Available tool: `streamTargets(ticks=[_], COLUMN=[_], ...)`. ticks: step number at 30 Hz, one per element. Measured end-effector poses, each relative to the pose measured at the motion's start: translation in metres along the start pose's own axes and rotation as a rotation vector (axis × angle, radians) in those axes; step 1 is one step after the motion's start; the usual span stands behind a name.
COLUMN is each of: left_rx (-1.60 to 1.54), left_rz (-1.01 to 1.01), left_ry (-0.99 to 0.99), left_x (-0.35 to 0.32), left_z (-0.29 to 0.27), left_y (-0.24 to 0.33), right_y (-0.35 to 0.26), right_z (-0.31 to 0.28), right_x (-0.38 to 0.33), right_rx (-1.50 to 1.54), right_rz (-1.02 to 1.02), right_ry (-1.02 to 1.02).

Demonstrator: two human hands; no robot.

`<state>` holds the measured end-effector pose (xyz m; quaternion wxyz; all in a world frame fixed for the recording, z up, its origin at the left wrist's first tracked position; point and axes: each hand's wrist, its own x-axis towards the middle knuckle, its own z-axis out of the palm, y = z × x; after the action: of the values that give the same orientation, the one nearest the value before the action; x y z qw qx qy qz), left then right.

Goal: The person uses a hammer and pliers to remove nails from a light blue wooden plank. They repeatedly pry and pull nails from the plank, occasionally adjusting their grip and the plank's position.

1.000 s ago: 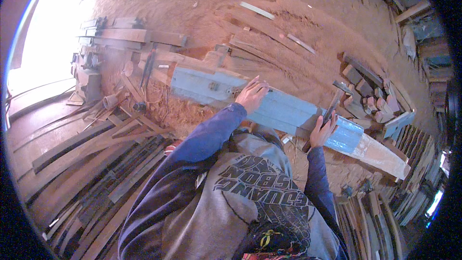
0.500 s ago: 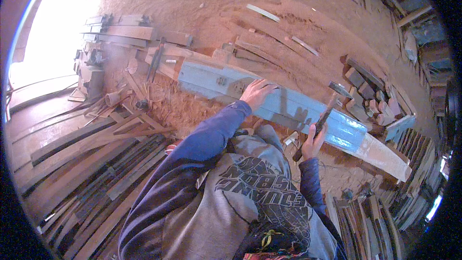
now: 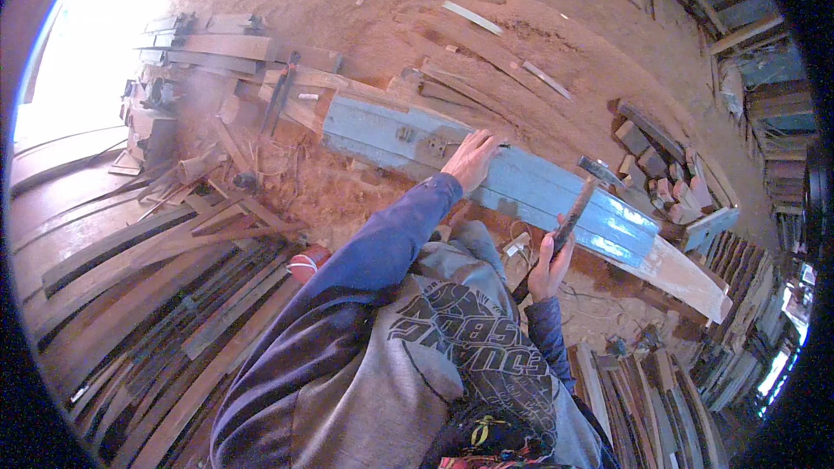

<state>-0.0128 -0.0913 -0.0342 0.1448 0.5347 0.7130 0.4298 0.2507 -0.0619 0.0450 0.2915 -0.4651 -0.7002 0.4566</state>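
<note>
A long light-blue board assembly (image 3: 539,175) lies slantwise across the work spot in front of me, a bare wooden piece (image 3: 686,282) at its right end. My left hand (image 3: 472,161) rests over its middle. Its fingers are drawn together near the far edge by a small dark thing too small to name. In my right hand (image 3: 549,269) is a hammer (image 3: 573,219), gripped round its dark handle. The hammer's head (image 3: 599,171) hovers over or beyond the board's far edge, right of my left hand. A dark bar-like tool (image 3: 280,95) lies across the timber left of the board.
Stacked planks (image 3: 165,321) fill the lower left, and more timber (image 3: 647,399) stands at the lower right. Short wood blocks (image 3: 669,182) are piled beyond the hammer. Loose strips (image 3: 473,17) lie on the reddish dirt floor. A red-and-white round thing (image 3: 308,263) sits beside my left arm.
My left hand has slid a little right along the board, its fingers more bunched. My right hand and the hammer have shifted left and slightly down toward me.
</note>
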Motion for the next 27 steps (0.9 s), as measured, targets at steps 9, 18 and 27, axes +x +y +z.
streamTargets(ticks=[9, 18, 27], left_rx=[-0.009, -0.122, -0.095], left_rz=[-0.003, -0.153, -0.135], left_ry=[0.191, 0.257, 0.216], left_x=[0.005, 0.001, 0.000], left_z=[0.000, -0.021, -0.022], left_y=[-0.009, 0.003, -0.006], right_y=[-0.038, -0.073, -0.081], right_z=[0.005, 0.029, 0.014], right_x=[0.001, -0.001, 0.011], right_rx=[-0.263, 0.247, -0.058], right_rz=[-0.028, 0.010, -0.100], right_ry=[-0.250, 0.066, 0.006])
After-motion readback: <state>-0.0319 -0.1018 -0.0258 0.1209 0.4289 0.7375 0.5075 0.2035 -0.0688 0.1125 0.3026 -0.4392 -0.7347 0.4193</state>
